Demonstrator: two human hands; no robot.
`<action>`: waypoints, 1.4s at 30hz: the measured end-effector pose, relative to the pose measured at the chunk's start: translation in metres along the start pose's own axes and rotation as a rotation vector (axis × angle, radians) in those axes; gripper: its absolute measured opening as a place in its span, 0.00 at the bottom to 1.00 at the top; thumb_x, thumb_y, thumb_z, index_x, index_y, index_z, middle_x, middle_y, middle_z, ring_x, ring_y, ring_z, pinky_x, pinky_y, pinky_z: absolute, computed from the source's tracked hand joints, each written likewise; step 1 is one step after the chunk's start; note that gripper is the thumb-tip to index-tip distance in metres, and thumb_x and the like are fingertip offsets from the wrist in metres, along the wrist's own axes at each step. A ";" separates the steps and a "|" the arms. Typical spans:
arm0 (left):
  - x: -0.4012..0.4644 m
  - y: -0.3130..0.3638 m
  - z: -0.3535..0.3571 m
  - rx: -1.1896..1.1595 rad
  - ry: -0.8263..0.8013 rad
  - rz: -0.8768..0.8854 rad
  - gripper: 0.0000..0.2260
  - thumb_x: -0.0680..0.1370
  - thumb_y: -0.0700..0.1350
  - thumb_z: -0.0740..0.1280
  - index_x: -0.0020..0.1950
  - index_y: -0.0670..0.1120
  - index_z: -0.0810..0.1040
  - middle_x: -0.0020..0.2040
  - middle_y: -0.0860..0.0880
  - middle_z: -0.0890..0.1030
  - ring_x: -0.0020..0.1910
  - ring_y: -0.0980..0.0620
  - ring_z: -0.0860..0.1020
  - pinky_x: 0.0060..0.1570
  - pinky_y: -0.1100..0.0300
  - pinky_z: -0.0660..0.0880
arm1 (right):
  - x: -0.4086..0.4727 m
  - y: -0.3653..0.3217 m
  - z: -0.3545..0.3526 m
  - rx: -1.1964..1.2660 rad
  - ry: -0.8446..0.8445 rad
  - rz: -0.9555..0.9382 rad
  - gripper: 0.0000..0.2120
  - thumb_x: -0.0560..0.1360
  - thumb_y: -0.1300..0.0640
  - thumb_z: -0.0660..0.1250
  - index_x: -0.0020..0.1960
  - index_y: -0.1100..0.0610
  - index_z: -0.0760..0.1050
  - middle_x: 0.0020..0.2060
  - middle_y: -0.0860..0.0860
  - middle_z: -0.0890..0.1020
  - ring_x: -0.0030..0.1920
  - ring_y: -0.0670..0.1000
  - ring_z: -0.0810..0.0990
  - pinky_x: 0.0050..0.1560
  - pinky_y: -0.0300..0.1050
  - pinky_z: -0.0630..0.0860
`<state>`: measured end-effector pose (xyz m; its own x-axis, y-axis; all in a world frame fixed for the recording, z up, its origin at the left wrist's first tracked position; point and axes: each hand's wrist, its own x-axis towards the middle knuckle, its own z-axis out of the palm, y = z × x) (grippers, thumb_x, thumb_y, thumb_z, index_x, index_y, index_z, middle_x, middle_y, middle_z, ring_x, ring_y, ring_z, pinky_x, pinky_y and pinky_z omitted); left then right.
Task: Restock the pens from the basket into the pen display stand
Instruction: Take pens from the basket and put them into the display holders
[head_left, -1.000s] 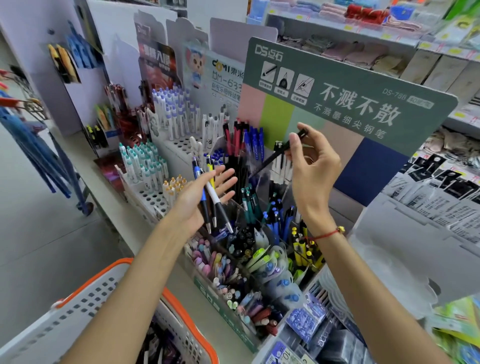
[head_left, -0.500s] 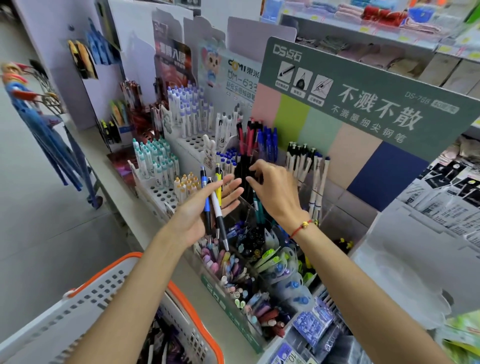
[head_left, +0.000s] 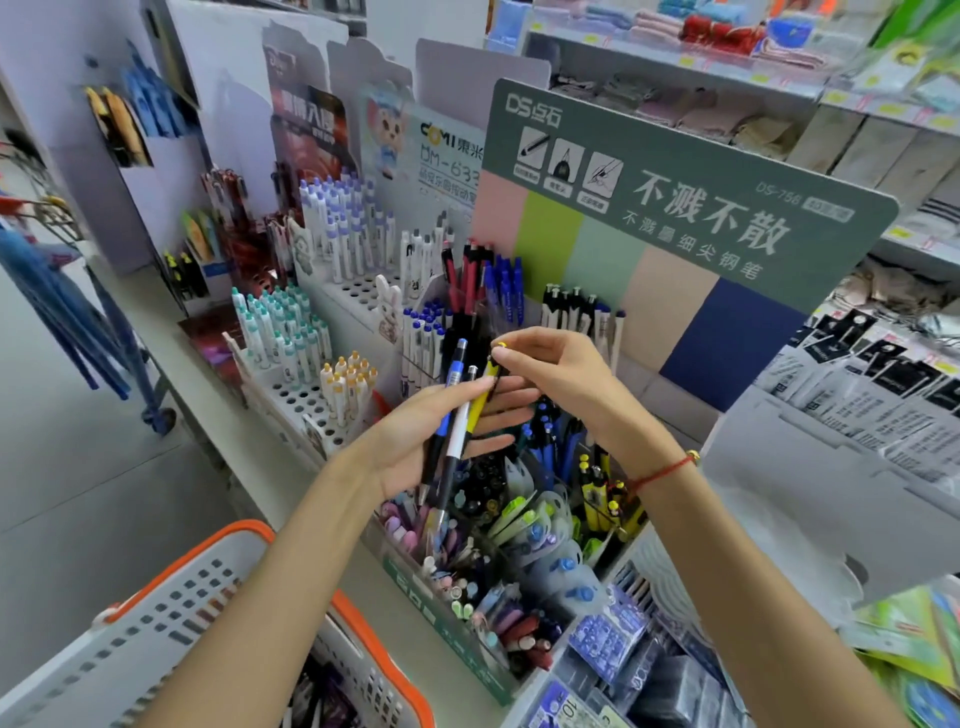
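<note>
Head view: my left hand (head_left: 431, 431) lies palm up with its fingers spread loosely, cradling three pens (head_left: 454, 415) across the palm, their long axes running from near-left tips to far-right caps. My right hand (head_left: 558, 374) pinches the cap end of the yellow pen (head_left: 485, 387), the one lying furthest right of the three. That end points up and away toward the stand (head_left: 452, 629), which sits just beyond and below both hands, so I judge the right hand is the nearer one to draw this pen out along its length and drop it upright into a slot. Yellow-capped pens (head_left: 597, 493) stand in a compartment to the near right, under my right wrist; that looks the likely home. All three pens are smooth, slim plastic barrels, one blue and black, one white with a dark grip. The stand holds clear, glossy cups packed with caps. Its backing card is matt. At near left, the basket (head_left: 171, 613) is pale perforated plastic with an orange rim.
</note>
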<state>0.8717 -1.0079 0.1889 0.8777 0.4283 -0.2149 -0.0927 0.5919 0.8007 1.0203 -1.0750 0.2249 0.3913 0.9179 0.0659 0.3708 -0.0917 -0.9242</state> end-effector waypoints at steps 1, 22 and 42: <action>0.004 -0.002 0.002 -0.014 -0.014 0.008 0.14 0.83 0.44 0.58 0.63 0.42 0.78 0.59 0.44 0.82 0.57 0.50 0.81 0.53 0.56 0.80 | -0.003 0.000 -0.003 0.044 0.022 -0.007 0.01 0.77 0.60 0.68 0.47 0.56 0.79 0.41 0.50 0.84 0.38 0.40 0.82 0.43 0.33 0.76; 0.020 -0.021 0.020 -0.307 0.039 -0.007 0.08 0.79 0.48 0.54 0.43 0.47 0.63 0.33 0.52 0.62 0.24 0.58 0.59 0.22 0.67 0.55 | -0.082 0.028 -0.052 -0.497 0.622 -0.280 0.06 0.77 0.58 0.69 0.51 0.60 0.76 0.40 0.46 0.80 0.40 0.45 0.81 0.41 0.31 0.78; 0.015 -0.016 0.034 -0.048 -0.055 -0.040 0.13 0.83 0.41 0.57 0.64 0.43 0.76 0.57 0.47 0.83 0.51 0.52 0.83 0.56 0.50 0.79 | -0.072 0.002 -0.051 -0.905 0.179 -0.056 0.12 0.78 0.46 0.65 0.51 0.51 0.84 0.29 0.42 0.76 0.29 0.42 0.73 0.27 0.34 0.63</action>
<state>0.9027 -1.0344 0.1921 0.9055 0.3664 -0.2141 -0.0784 0.6402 0.7642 1.0357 -1.1612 0.2378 0.4496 0.8634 0.2288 0.8804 -0.3851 -0.2768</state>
